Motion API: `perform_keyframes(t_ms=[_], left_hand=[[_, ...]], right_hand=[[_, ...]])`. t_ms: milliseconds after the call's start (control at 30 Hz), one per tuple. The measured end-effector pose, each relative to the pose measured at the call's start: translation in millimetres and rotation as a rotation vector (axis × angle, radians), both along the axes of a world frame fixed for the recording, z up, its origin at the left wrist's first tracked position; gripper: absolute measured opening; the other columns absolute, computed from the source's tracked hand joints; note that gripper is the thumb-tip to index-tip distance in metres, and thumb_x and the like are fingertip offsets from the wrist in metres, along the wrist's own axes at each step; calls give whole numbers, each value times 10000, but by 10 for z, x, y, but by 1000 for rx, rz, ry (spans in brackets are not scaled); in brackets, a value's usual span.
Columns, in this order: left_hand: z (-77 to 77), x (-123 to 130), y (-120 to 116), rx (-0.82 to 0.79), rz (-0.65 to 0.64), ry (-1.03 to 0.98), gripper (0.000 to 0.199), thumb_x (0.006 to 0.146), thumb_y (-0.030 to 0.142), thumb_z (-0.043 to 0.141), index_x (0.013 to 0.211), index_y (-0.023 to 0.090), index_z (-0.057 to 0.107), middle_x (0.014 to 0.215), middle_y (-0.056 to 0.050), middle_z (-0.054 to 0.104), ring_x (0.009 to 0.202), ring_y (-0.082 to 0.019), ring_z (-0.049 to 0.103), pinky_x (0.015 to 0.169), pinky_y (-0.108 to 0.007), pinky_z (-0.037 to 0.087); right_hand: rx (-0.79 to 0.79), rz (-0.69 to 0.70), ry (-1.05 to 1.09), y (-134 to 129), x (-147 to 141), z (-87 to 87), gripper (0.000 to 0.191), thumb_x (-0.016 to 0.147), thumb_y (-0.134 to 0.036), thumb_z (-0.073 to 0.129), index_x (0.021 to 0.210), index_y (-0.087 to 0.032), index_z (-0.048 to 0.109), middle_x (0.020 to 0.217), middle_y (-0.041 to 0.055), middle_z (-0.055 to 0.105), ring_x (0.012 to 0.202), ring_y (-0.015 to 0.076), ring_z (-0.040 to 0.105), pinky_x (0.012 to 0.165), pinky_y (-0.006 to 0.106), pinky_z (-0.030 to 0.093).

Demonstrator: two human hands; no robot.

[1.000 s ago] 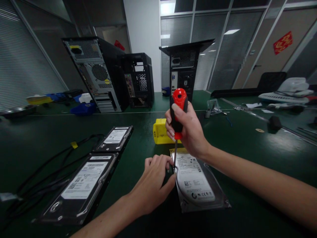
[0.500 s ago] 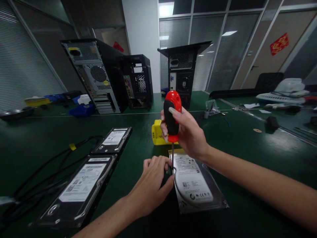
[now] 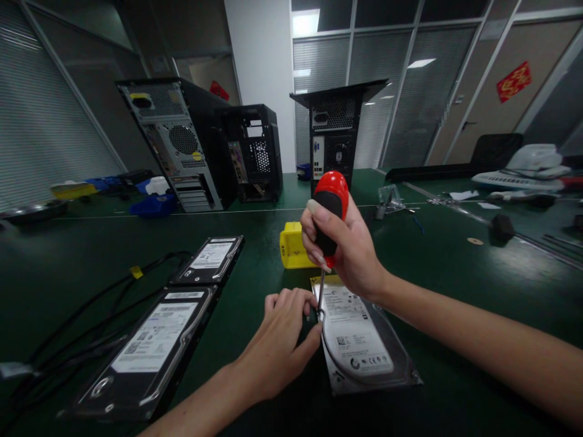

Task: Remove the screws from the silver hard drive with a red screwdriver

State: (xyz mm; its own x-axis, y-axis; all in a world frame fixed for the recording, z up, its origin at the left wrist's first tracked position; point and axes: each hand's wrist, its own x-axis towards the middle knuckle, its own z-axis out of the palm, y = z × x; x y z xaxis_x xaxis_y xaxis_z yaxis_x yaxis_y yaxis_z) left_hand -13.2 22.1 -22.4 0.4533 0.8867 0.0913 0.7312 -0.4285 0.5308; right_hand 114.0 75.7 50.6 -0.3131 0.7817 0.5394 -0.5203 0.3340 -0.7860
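Note:
My right hand (image 3: 348, 243) is wrapped round the red and black handle of a screwdriver (image 3: 331, 206). The tool leans slightly, its shaft running down to the left edge of a silver hard drive (image 3: 357, 334) with a white label. At that same edge my left hand (image 3: 289, 328) has its fingers bent and thumb apart, the fingertips near the screwdriver tip. Whether something small lies between these fingertips is too small to make out. Just behind the drive stands a yellow bin (image 3: 294, 247), partly hidden by my right hand.
Two more hard drives (image 3: 155, 340) lie end to end on the left of the green table (image 3: 246, 255), beside black cables (image 3: 91, 321). Computer cases (image 3: 200, 139) stand at the back. A blue bin (image 3: 153, 205) is at the back left, a clear bag (image 3: 389, 197) at the back right.
The screwdriver handle has tilted to the right and my right hand has turned with it. My left hand stays at the drive's left edge.

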Motion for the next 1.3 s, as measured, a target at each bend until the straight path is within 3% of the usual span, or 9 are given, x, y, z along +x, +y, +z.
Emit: perform_keyframes(t_ms=[300, 1300], left_hand=[[-24, 1, -2, 13, 3, 10, 145, 888, 285, 421, 1000, 196, 444, 931, -31, 482, 871, -202, 407, 843, -378, 323], [-32, -5, 1, 15, -8, -6, 152, 900, 293, 415, 1001, 185, 451, 930, -30, 476, 865, -199, 398, 839, -379, 307]], right_hand=[[13, 14, -12, 6, 10, 0, 331, 806, -400, 609, 877, -240, 329, 572, -95, 465, 370, 41, 367, 338, 172, 280], [52, 41, 48, 51, 7, -29, 295, 842, -392, 570, 872, -239, 319, 649, -80, 446, 429, 34, 413, 339, 154, 307]])
